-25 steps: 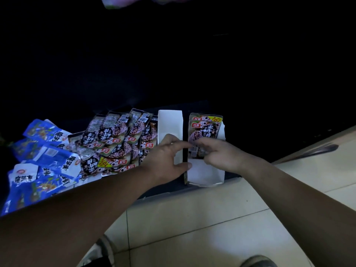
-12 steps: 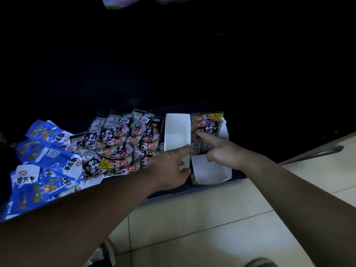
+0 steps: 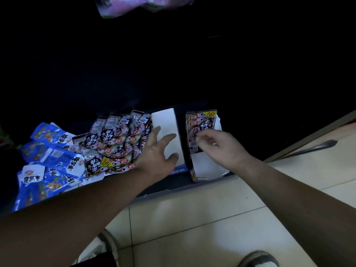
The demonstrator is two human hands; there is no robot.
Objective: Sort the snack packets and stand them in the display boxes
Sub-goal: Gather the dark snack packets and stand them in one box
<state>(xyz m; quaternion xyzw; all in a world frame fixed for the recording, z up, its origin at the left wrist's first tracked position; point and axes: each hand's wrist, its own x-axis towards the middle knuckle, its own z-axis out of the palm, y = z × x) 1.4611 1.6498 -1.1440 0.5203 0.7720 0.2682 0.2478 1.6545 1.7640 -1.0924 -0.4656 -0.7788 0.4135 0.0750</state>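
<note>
- The right hand (image 3: 219, 145) makes the grip: its fingertips are curled and pinch the lower part of a dark packet (image 3: 201, 124).
- That dark packet stands at the far end of the right box (image 3: 208, 166), its printed face turned toward the person and its long axis running up and away from the front edge of the shelf (image 3: 173, 186).
- The near part of the right box shows bare white, so I judge there is room for more packets in front of this one.
- The left hand (image 3: 156, 153) is spread flat, holding nothing; it lies over the left box (image 3: 165, 122), which shows white. I cannot tell whether it presses down.
- Just left of that hand lies the pile of dark packets (image 3: 113, 137), loose and overlapping, many turned upside down.
- The next packet of this kind would come from there, and the left hand is plainly the nearer one; the right hand is across both boxes from it.
- Blue packets (image 3: 50, 151) are heaped toward the shelf's left end, unsorted.
- Pale floor (image 3: 192, 218) tiles run below the front edge.
</note>
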